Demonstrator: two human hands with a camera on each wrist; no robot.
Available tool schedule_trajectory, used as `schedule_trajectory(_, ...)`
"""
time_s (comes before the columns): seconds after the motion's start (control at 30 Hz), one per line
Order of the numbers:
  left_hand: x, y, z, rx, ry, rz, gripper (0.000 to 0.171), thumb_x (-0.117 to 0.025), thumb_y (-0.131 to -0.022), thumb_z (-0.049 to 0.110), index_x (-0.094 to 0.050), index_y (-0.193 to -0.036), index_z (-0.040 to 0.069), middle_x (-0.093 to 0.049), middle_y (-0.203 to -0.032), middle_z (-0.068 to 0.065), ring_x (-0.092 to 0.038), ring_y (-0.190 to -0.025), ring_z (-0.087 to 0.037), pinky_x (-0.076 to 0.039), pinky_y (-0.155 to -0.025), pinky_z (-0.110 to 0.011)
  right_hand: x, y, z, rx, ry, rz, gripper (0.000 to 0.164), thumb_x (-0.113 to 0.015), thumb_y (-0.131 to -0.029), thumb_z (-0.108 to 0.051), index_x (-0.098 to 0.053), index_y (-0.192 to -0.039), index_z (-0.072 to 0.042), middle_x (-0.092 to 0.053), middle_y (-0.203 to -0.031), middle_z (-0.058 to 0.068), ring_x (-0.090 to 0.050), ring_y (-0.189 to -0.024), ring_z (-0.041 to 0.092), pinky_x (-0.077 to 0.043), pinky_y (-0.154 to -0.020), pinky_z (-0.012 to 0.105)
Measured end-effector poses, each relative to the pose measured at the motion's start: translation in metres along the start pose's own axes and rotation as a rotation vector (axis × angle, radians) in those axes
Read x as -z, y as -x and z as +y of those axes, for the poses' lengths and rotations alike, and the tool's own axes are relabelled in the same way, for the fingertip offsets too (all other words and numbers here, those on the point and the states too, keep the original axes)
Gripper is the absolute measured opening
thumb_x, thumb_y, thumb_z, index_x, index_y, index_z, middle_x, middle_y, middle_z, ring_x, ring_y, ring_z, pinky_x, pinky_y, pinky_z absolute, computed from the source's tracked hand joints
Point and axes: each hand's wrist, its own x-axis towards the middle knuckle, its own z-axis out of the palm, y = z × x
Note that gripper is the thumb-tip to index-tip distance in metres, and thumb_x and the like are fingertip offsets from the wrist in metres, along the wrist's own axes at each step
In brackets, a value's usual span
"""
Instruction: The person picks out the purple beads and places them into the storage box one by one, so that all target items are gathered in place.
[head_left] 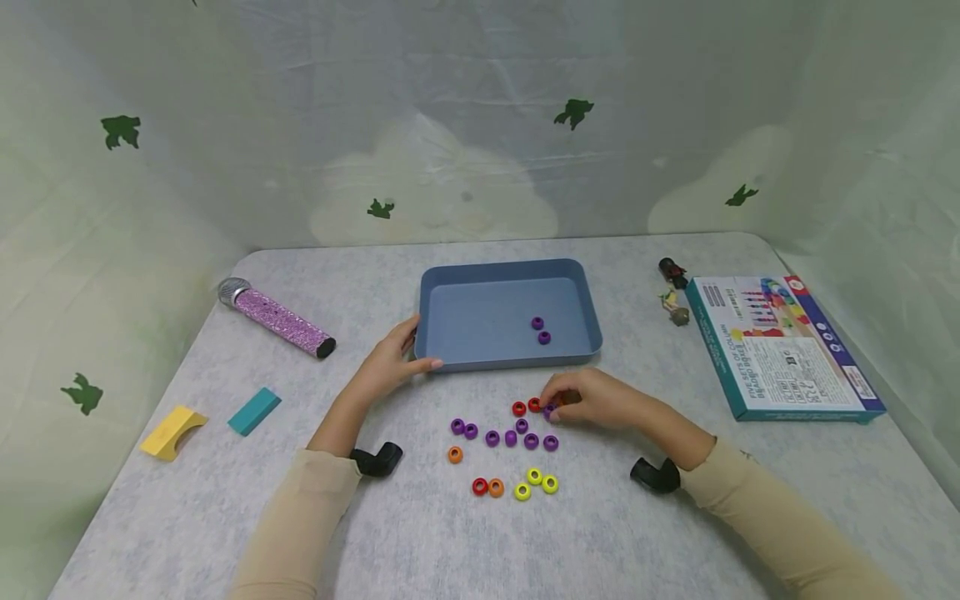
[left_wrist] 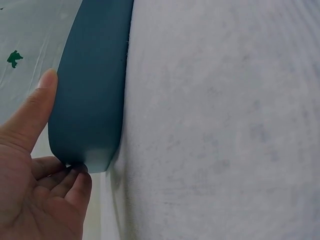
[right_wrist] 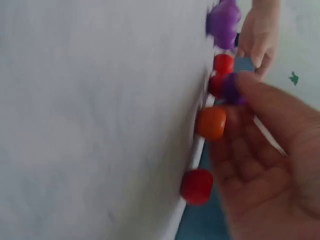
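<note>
Our right hand [head_left: 600, 398] pinches a purple bead [right_wrist: 231, 91] between thumb and fingers, with red beads [head_left: 519, 409] just beside it and more beads [head_left: 531, 442] on its near left side. Our left hand [head_left: 386, 358] grips the tray [head_left: 480, 317] by its near left corner, thumb at the front edge; two purple beads [head_left: 544, 337] lie inside, beyond our right hand. Open table [head_left: 637, 542] stretches from that hand to the box [head_left: 795, 350] on its right. Left of our left hand lies the microphone [head_left: 281, 321]. The tabletop is pale and mottled, with whitish sheeting [head_left: 480, 67] around it
</note>
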Motion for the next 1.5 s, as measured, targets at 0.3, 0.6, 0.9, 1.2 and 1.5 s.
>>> schedule_trajectory(0.3,0.0,0.001,0.001,-0.003,-0.015,0.005,0.095,-0.062,-0.064,0.049,-0.01,-0.134,0.012,-0.012,-0.135,-0.01,-0.021,-0.12,-0.022,-0.026,-0.095,-0.031,0.034,-0.024,0.006,0.034,-0.094,0.286,0.022,-0.059,-0.076,-0.014,-0.06,-0.096,-0.004,-0.056,-0.091,-0.002,-0.052,-0.084,0.01,-0.045,-0.072,0.022)
schedule_trajectory(0.6,-0.001,0.001,0.002,0.007,-0.006,0.004,0.095,-0.062,-0.064,0.049,-0.01,-0.134,0.012,-0.012,-0.136,-0.009,-0.021,-0.12,-0.022,-0.026,-0.095,-0.031,0.048,-0.052,0.03,-0.175,-0.033,0.351,0.021,-0.058,-0.077,-0.012,-0.06,-0.098,-0.007,-0.055,-0.096,0.005,-0.051,-0.088,0.015,-0.043,-0.078,0.027)
schedule_trajectory(0.9,-0.001,0.001,0.001,0.009,-0.006,0.01,0.094,-0.062,-0.064,0.048,-0.01,-0.134,0.013,-0.012,-0.136,-0.009,-0.021,-0.119,-0.022,-0.026,-0.095,-0.032,0.046,-0.065,0.028,-0.293,0.123,0.254,0.02,-0.055,-0.079,-0.006,-0.059,-0.099,-0.006,-0.057,-0.096,0.007,-0.051,-0.09,0.017,-0.043,-0.077,0.031)
schedule_trajectory(1.2,-0.002,0.0,-0.002,0.006,-0.006,0.008,0.095,-0.062,-0.063,0.05,-0.009,-0.134,0.014,-0.012,-0.136,-0.01,-0.021,-0.12,-0.022,-0.025,-0.096,-0.031,0.046,-0.054,0.019,-0.236,0.084,0.268,0.03,-0.056,-0.079,-0.013,-0.053,-0.108,-0.008,-0.052,-0.106,0.006,-0.048,-0.097,0.019,-0.041,-0.081,0.031)
schedule_trajectory(1.5,-0.001,0.0,-0.002,0.001,0.0,0.008,0.095,-0.062,-0.063,0.049,-0.01,-0.134,0.013,-0.012,-0.136,-0.009,-0.021,-0.12,-0.022,-0.025,-0.096,-0.032,0.023,-0.007,-0.015,0.056,-0.054,0.296,0.036,-0.061,-0.075,-0.016,-0.052,-0.107,-0.004,-0.052,-0.102,0.01,-0.05,-0.091,0.024,-0.043,-0.078,0.033)
